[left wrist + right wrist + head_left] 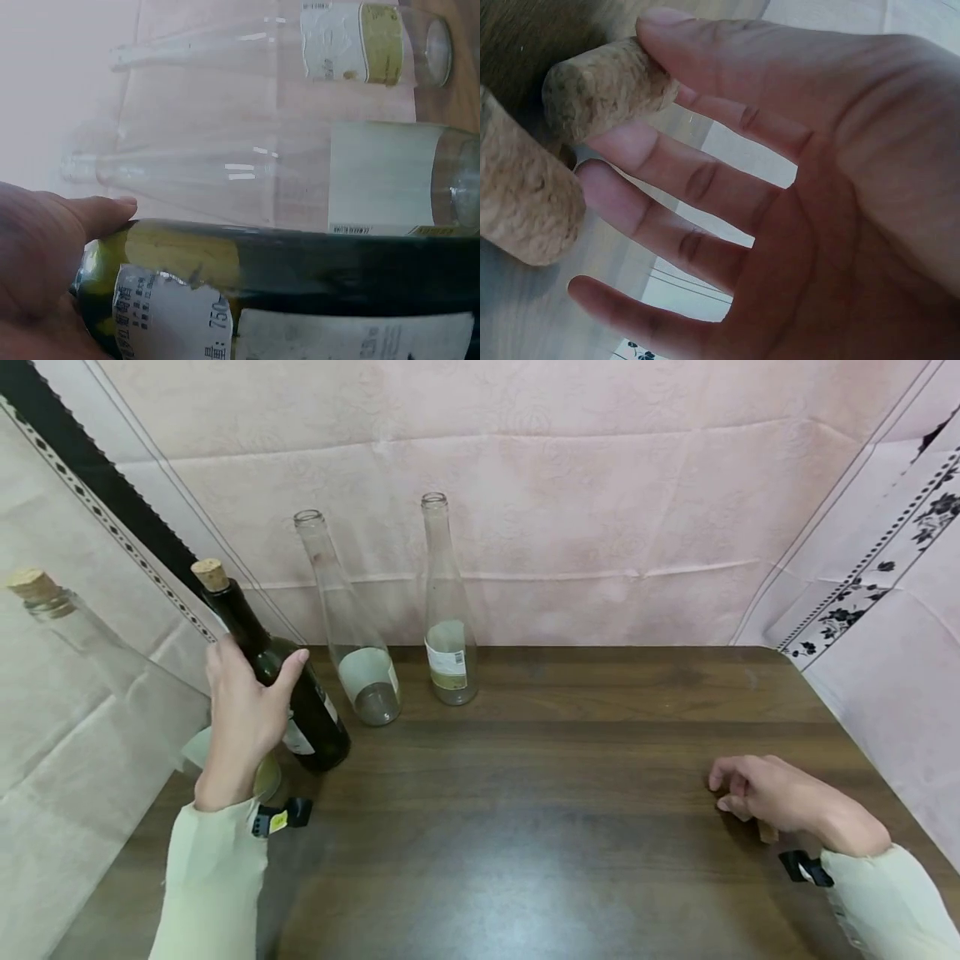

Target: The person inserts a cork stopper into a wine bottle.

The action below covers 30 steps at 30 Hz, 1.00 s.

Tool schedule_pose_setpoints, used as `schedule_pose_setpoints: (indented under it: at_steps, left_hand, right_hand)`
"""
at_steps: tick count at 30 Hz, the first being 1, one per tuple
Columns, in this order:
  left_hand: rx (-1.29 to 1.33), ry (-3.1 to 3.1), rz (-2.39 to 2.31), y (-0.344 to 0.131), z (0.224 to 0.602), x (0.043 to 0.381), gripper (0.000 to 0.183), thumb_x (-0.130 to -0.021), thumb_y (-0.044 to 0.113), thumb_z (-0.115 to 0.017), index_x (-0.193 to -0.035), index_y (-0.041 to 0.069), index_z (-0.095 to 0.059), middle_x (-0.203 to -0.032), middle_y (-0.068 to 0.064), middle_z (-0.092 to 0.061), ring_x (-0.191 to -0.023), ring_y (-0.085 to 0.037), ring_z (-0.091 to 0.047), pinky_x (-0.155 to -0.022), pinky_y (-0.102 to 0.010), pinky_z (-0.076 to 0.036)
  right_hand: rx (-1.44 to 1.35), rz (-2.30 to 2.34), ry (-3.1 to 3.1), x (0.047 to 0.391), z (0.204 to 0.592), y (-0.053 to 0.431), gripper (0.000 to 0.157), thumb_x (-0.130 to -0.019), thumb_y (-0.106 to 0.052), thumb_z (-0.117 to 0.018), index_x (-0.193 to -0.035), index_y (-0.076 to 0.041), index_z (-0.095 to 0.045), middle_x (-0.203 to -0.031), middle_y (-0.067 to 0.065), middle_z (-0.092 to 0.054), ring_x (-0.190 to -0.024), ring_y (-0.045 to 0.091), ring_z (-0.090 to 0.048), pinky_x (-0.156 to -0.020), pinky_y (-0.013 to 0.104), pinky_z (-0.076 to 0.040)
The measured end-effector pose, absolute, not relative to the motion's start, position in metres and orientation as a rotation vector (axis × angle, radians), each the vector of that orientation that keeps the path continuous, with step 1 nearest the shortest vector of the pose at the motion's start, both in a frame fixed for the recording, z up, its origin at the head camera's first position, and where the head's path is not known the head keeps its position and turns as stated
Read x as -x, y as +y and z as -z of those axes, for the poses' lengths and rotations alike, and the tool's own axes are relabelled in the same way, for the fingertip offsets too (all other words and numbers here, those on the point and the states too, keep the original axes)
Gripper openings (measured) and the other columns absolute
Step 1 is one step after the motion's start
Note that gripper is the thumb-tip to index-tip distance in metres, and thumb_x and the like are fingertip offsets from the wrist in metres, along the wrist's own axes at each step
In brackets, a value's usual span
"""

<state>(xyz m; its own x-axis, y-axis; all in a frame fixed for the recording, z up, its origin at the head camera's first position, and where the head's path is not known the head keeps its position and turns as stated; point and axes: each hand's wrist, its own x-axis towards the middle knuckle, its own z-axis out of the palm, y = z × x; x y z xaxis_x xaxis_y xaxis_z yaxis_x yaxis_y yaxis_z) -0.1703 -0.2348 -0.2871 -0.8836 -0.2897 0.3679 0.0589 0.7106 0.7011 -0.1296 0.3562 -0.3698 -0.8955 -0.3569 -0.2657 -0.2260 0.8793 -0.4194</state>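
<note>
Left hand (251, 714): curled round dark bottle (318, 727), left of frame
Right hand (776, 797): pinching one cork (604, 90), other fingers loosely spread, lower right; second cork (525, 187) just beside
Corked already: dark bottle, far-left clear bottle (120, 664)
Probably left to cork: two bare-mouthed clear bottles (450, 652), upper left of centre

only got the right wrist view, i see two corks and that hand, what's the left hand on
Observer: The left hand has its thumb and fingers around the shoulder of a dark bottle.
Operator: does that one have a cork in it
Observer: Yes, a cork sits in its mouth.
Operator: any bottle without one
Observer: Yes, the rightmost bottle in the head view has an open mouth.
</note>
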Motion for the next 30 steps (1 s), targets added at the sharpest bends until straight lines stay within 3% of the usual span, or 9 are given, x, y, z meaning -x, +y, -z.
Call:
schedule_pose_setpoints:
  at_steps: [5,7,10,14,16,19,22,25,30]
  left_hand:
    - [-0.204,-2.411,1.08,-0.23,0.288,0.185,0.08,-0.101,0.048,-0.058,-0.159,0.008,-0.021,-0.152,-0.023,-0.036,-0.135,-0.037,-0.037,-0.112,-0.056,-0.032]
    - [-0.207,-2.374,1.096,-0.222,0.288,0.19,0.085,-0.1,0.048,-0.059,-0.162,0.013,-0.013,-0.16,-0.02,-0.03,-0.144,-0.035,-0.032,-0.118,-0.056,-0.028]
    - [-0.194,-2.242,1.053,-0.207,0.287,0.195,0.09,-0.098,0.047,-0.063,-0.162,0.017,-0.009,-0.166,-0.012,-0.022,-0.152,-0.026,-0.021,-0.126,-0.046,-0.019]
    - [-0.086,-1.904,0.923,-0.186,0.282,0.195,0.072,-0.094,0.031,-0.072,-0.15,0.008,-0.032,-0.161,-0.009,-0.027,-0.151,-0.016,-0.021,-0.127,-0.032,-0.014]
    - [0.01,-1.761,0.879,-0.174,0.278,0.195,0.051,-0.092,0.018,-0.071,-0.135,0.001,-0.049,-0.152,-0.012,-0.038,-0.145,-0.017,-0.03,-0.124,-0.032,-0.02]
    - [0.136,-1.709,0.885,-0.159,0.275,0.2,0.035,-0.092,0.008,-0.066,-0.123,-0.003,-0.058,-0.14,-0.016,-0.051,-0.137,-0.021,-0.041,-0.12,-0.035,-0.028]
    - [0.156,-1.822,0.93,-0.151,0.278,0.211,0.045,-0.095,0.013,-0.063,-0.135,-0.003,-0.051,-0.144,-0.017,-0.049,-0.139,-0.024,-0.04,-0.121,-0.036,-0.029]
    - [0.052,-1.979,0.999,-0.151,0.284,0.224,0.066,-0.1,0.026,-0.062,-0.152,0.001,-0.032,-0.157,-0.016,-0.034,-0.148,-0.025,-0.029,-0.125,-0.035,-0.025]
    - [-0.165,-2.187,1.179,-0.158,0.297,0.24,0.086,-0.099,0.043,-0.063,-0.161,0.009,-0.013,-0.165,-0.016,-0.023,-0.153,-0.027,-0.024,-0.126,-0.042,-0.025]
  right_hand:
    - [0.409,0.47,2.744,0.129,0.367,0.364,0.008,-0.094,-0.012,-0.07,-0.101,-0.012,-0.066,-0.075,-0.007,-0.062,-0.061,0.002,-0.055,-0.06,0.026,-0.045]
    - [0.386,0.446,2.759,0.126,0.366,0.369,0.005,-0.094,-0.013,-0.07,-0.099,-0.013,-0.067,-0.076,-0.008,-0.063,-0.065,0.0,-0.054,-0.061,0.026,-0.045]
    - [0.377,0.417,2.784,0.122,0.366,0.374,0.002,-0.095,-0.013,-0.069,-0.094,-0.014,-0.067,-0.077,-0.01,-0.063,-0.067,-0.002,-0.052,-0.061,0.026,-0.044]
    - [0.385,0.404,2.804,0.123,0.366,0.375,0.008,-0.095,-0.009,-0.066,-0.092,-0.015,-0.07,-0.076,-0.011,-0.064,-0.067,-0.003,-0.052,-0.061,0.026,-0.045]
    - [0.401,0.405,2.815,0.125,0.365,0.372,0.012,-0.094,-0.006,-0.065,-0.091,-0.016,-0.071,-0.076,-0.012,-0.065,-0.067,-0.004,-0.052,-0.061,0.025,-0.045]
    - [0.433,0.404,2.834,0.129,0.366,0.368,0.013,-0.093,-0.005,-0.066,-0.089,-0.017,-0.072,-0.076,-0.012,-0.065,-0.066,-0.005,-0.052,-0.061,0.025,-0.046]
    - [0.462,0.403,2.848,0.133,0.366,0.363,0.011,-0.093,-0.009,-0.069,-0.087,-0.017,-0.072,-0.075,-0.013,-0.065,-0.066,-0.006,-0.051,-0.061,0.025,-0.045]
    - [0.483,0.417,2.843,0.136,0.367,0.358,0.008,-0.093,-0.011,-0.071,-0.088,-0.017,-0.071,-0.075,-0.013,-0.065,-0.066,-0.005,-0.052,-0.061,0.025,-0.046]
    - [0.52,0.482,2.778,0.139,0.368,0.354,0.007,-0.093,-0.009,-0.07,-0.091,-0.015,-0.07,-0.074,-0.012,-0.063,-0.066,-0.005,-0.052,-0.061,0.024,-0.046]
